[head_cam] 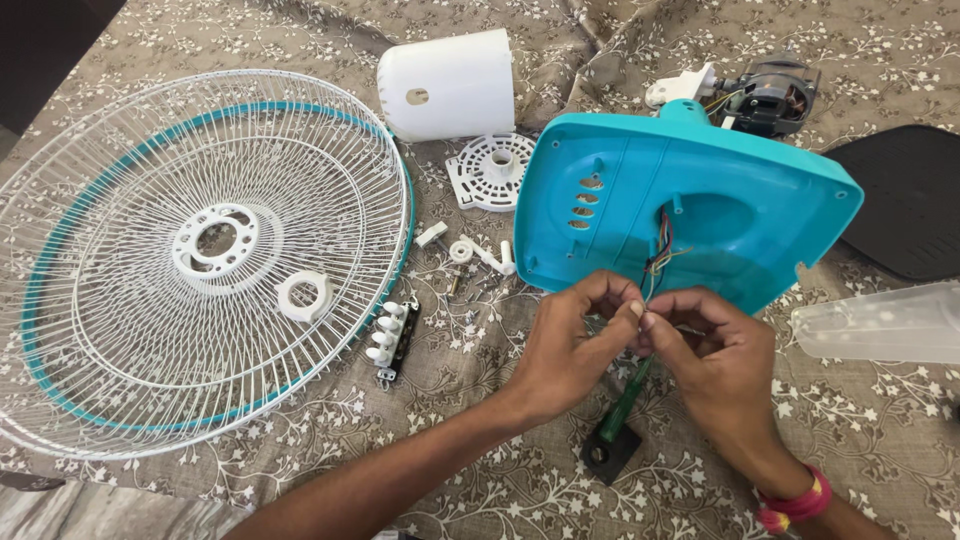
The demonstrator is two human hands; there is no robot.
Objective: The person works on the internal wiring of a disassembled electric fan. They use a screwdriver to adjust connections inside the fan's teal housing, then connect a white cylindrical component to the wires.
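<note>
A turquoise fan base (720, 190) lies upside down at centre right, with coloured wires (660, 255) coming out of its hollow. My left hand (575, 345) and my right hand (705, 345) meet just below it, fingertips pinched on the wire ends. A green-handled screwdriver (625, 400) lies under my hands beside a small black block (608, 452). The fan motor (765, 95) sits behind the base.
White wire fan guards with a turquoise rim (200, 260) fill the left. A white motor cover (450, 85), a round white plate (490, 172), a push-button switch block (392, 340), small white parts (480, 252), a clear fan blade (885, 322) and a black pad (900, 200) lie on the floral cloth.
</note>
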